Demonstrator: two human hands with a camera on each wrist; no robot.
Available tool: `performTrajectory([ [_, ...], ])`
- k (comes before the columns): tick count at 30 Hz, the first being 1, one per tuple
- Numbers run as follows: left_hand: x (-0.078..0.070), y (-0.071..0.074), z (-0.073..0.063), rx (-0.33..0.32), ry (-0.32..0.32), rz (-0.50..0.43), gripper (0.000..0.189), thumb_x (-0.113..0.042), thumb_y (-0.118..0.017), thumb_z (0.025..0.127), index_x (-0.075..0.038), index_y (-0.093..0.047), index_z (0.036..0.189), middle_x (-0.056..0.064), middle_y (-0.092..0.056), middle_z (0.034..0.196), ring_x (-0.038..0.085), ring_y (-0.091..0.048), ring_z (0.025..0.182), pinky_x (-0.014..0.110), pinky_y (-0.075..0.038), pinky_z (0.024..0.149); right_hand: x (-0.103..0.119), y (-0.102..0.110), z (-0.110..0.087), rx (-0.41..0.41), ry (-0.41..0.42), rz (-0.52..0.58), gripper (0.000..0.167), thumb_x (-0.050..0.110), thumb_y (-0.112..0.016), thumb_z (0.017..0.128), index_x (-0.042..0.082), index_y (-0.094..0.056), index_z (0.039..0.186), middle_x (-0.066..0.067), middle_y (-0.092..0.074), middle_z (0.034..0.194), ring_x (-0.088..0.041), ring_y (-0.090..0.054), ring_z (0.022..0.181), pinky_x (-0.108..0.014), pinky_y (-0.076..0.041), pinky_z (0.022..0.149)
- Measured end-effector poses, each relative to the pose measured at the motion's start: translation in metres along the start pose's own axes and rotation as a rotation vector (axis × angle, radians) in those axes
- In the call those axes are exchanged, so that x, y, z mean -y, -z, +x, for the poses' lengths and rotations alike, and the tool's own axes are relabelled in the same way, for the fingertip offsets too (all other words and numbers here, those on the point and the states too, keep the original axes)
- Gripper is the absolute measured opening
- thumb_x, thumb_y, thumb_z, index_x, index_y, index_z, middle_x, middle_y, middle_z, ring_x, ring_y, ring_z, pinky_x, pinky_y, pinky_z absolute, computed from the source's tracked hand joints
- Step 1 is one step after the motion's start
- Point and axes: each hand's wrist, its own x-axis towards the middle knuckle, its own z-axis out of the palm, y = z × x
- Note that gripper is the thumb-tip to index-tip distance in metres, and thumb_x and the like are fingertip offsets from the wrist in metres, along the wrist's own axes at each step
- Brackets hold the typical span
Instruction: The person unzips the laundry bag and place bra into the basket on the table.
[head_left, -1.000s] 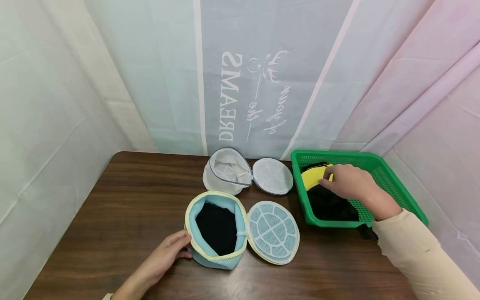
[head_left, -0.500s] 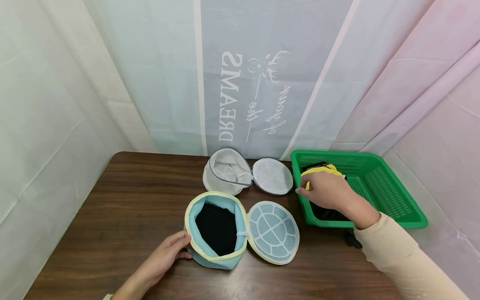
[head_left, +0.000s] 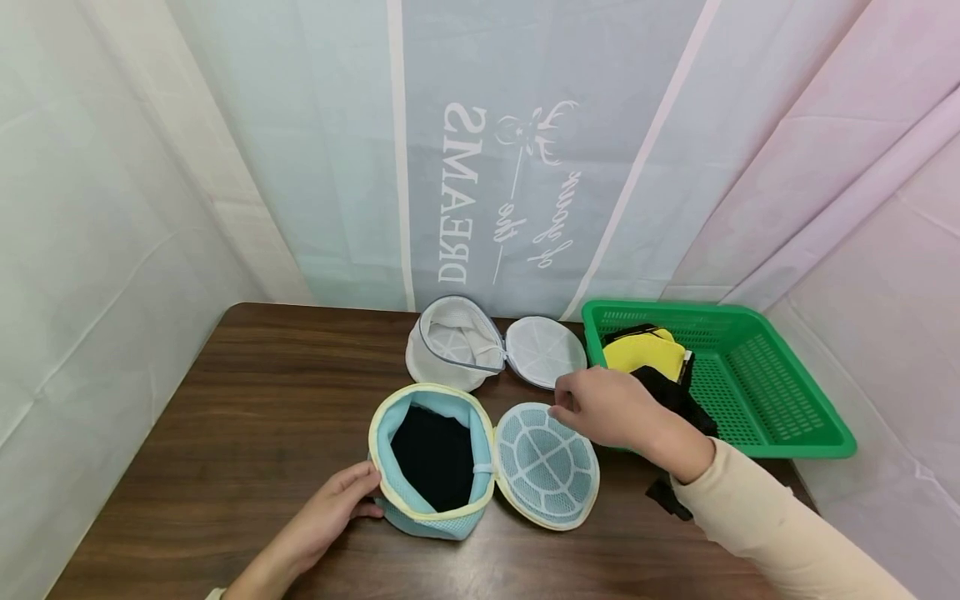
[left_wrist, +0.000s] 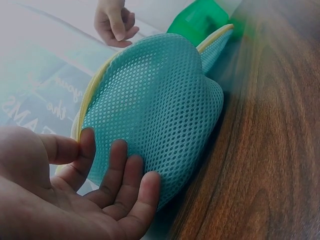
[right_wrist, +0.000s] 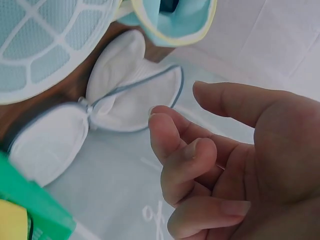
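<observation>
In the head view, my left hand pinches the yellow rim of a light-blue mesh laundry bag between thumb and forefinger. Its other fingers lie against the mesh side, as the left wrist view shows. Black cloth lies inside the bag. The round lid is folded out to the right, flat on the table. Over that lid's upper right edge hovers my right hand. Its fingers are loosely bent, the thumb is apart, and it holds nothing in the right wrist view.
A white mesh laundry bag with its lid folded out stands behind the blue one. At the right, a green basket holds a yellow piece and black cloth. A patterned curtain hangs behind the table.
My right hand has moved left and toward me, from above the green basket to above the blue lid. My left hand stays at the bag's rim.
</observation>
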Motion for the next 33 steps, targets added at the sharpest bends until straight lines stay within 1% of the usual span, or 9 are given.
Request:
performTrajectory([
  [3,0.000,0.000,0.000,0.004,-0.003,0.000,0.029,-0.025,-0.041,0.111,-0.003,-0.060,0.106,0.004,-0.058,0.111,0.012,-0.057,0.105,0.034,-0.054,0.091,0.008,-0.003,0.002,0.015,0.005,0.011,0.014,0.028,-0.074,0.094,0.018,-0.068,0.086,0.011,-0.054,0.066,-0.006,-0.047,0.057,-0.028,-0.043,0.052],
  [8,0.000,0.001,0.000,0.000,-0.001,0.001,0.029,-0.025,-0.041,0.111,-0.003,-0.060,0.106,0.005,-0.058,0.112,0.013,-0.057,0.105,0.034,-0.054,0.091,0.019,-0.010,0.006,0.050,0.019,0.071,0.012,0.026,-0.074,0.094,0.017,-0.068,0.090,0.010,-0.052,0.063,-0.007,-0.046,0.053,-0.027,-0.041,0.050],
  [13,0.000,0.001,0.000,0.007,-0.004,0.001,0.030,-0.025,-0.041,0.111,-0.003,-0.060,0.106,0.005,-0.058,0.112,0.013,-0.057,0.105,0.034,-0.054,0.090,0.028,-0.018,0.011,0.077,0.058,0.126,0.011,0.024,-0.073,0.095,0.013,-0.070,0.095,0.010,-0.051,0.060,-0.006,-0.045,0.052,-0.025,-0.041,0.049],
  [16,0.000,0.001,0.000,0.008,-0.002,-0.001,0.030,-0.025,-0.041,0.111,-0.003,-0.060,0.107,0.004,-0.058,0.112,0.013,-0.057,0.105,0.034,-0.054,0.090,0.034,-0.022,0.013,0.077,0.076,0.136,0.012,0.022,-0.073,0.095,0.011,-0.070,0.096,0.010,-0.051,0.060,-0.006,-0.045,0.052,-0.025,-0.041,0.049],
  [22,-0.002,0.001,0.000,0.007,-0.006,-0.010,0.029,-0.025,-0.042,0.111,-0.003,-0.061,0.109,0.005,-0.058,0.112,0.012,-0.057,0.104,0.034,-0.055,0.090,0.045,-0.031,0.022,0.091,0.066,0.138,0.013,0.022,-0.073,0.094,0.011,-0.070,0.100,0.008,-0.053,0.062,-0.007,-0.048,0.053,-0.027,-0.043,0.049],
  [26,-0.003,0.002,-0.001,0.014,-0.012,-0.009,0.029,-0.025,-0.042,0.111,-0.003,-0.061,0.109,0.005,-0.059,0.112,0.012,-0.058,0.105,0.034,-0.054,0.090,0.052,-0.038,0.029,0.104,0.062,0.151,0.016,0.022,-0.074,0.094,0.010,-0.070,0.104,0.007,-0.055,0.065,-0.008,-0.049,0.054,-0.029,-0.044,0.050],
  [33,-0.003,0.001,-0.001,0.017,-0.013,-0.012,0.030,-0.025,-0.042,0.111,-0.002,-0.061,0.110,0.004,-0.059,0.112,0.012,-0.058,0.105,0.034,-0.054,0.091,0.063,-0.048,0.039,0.127,0.069,0.162,0.027,0.025,-0.072,0.095,0.006,-0.069,0.114,0.007,-0.052,0.060,-0.009,-0.050,0.053,-0.030,-0.045,0.051],
])
